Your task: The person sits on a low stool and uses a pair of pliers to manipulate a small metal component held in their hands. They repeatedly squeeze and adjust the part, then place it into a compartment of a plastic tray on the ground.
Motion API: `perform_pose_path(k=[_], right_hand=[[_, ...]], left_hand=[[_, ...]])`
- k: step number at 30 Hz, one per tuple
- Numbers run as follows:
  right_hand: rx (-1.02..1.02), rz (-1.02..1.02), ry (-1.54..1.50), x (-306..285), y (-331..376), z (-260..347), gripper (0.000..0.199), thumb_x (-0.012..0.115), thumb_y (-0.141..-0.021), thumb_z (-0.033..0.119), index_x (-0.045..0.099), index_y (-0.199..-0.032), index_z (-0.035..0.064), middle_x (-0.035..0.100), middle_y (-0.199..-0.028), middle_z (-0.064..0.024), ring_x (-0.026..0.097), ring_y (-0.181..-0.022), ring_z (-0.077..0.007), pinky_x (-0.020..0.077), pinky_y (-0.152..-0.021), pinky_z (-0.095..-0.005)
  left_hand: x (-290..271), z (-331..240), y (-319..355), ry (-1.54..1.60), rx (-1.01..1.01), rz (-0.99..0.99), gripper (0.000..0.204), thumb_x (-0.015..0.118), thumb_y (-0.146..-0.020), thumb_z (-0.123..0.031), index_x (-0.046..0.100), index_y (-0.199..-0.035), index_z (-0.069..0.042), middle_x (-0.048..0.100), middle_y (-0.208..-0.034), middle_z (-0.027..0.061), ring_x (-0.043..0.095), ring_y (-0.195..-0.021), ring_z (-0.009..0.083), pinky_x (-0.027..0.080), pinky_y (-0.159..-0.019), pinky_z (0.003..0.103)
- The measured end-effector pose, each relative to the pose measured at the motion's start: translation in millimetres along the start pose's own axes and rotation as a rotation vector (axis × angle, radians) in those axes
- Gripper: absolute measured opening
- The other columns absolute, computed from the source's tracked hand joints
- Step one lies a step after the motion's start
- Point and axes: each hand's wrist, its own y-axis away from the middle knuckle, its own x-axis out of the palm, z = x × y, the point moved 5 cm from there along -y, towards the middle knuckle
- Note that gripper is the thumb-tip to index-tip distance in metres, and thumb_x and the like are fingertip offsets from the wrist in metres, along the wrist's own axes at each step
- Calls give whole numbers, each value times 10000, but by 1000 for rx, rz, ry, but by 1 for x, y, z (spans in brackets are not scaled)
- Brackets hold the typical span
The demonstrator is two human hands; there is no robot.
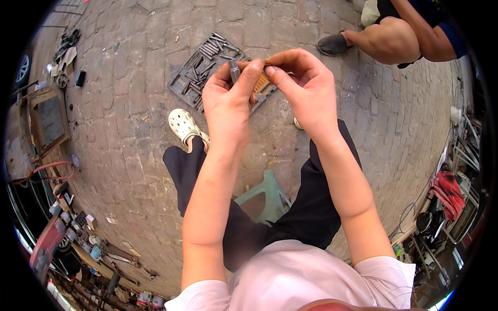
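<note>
Left hand (228, 101) pinches a small metal bit (234, 70); right hand (303, 85) fingertips close on its tip; tool case (207, 67) beyond them lies open, bit not yet returned

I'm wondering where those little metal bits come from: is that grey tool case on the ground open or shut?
Open. The grey case lies flat on the paving with its tray of metal bits showing.

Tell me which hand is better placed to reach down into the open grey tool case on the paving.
Left, probably. The left hand pinches a small dark metal bit directly above the open grey tool case. The right hand sits further to the right, beyond the case's edge.
</note>
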Motion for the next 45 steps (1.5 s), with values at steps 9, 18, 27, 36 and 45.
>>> perform_pose_path(k=[9, 18, 27, 36, 45], right_hand=[[-196, -6, 189, -3, 3, 18, 107, 644, -845, -7, 671, -949, -8, 689, -878, -43, 656, -800, -107, 533, -725, -243], [-113, 149, 56, -3, -2, 13, 125, 652, -876, -6, 643, -998, -32, 668, -913, -48, 638, -835, -102, 529, -750, -232], [-39, 150, -15, -5, 1, 11, 125, 678, -807, 44, 611, -899, -8, 645, -821, -25, 624, -770, -76, 527, -708, -224], [-147, 73, 87, 0, 4, 17, 124, 634, -802, 27, 596, -909, -21, 616, -827, -38, 610, -756, -94, 532, -713, -240], [-59, 82, -15, -4, 3, 8, 113, 593, -822, 9, 584, -930, -24, 597, -834, -36, 587, -774, -72, 521, -690, -218]], left_hand=[[1, -13, 1, -157, 52, 88, 148, 751, -832, -164, 707, -889, -34, 579, -691, -59, 427, -570, 10, 326, -513, 179], [-3, -24, 4, -210, 68, 139, 135, 741, -841, -137, 710, -907, -23, 606, -707, -54, 449, -592, -1, 324, -524, 165], [-4, -24, 4, -285, 30, 249, 174, 755, -829, -186, 706, -900, -35, 585, -665, -60, 441, -553, 3, 314, -490, 174], [-5, -7, 3, -66, -178, 235, 182, 733, -845, -210, 687, -889, -40, 509, -588, -68, 391, -495, 22, 280, -453, 197], [4, 6, 5, 148, -339, 324, 134, 661, -891, -156, 625, -906, -28, 410, -566, -53, 342, -444, 39, 245, -402, 201]])
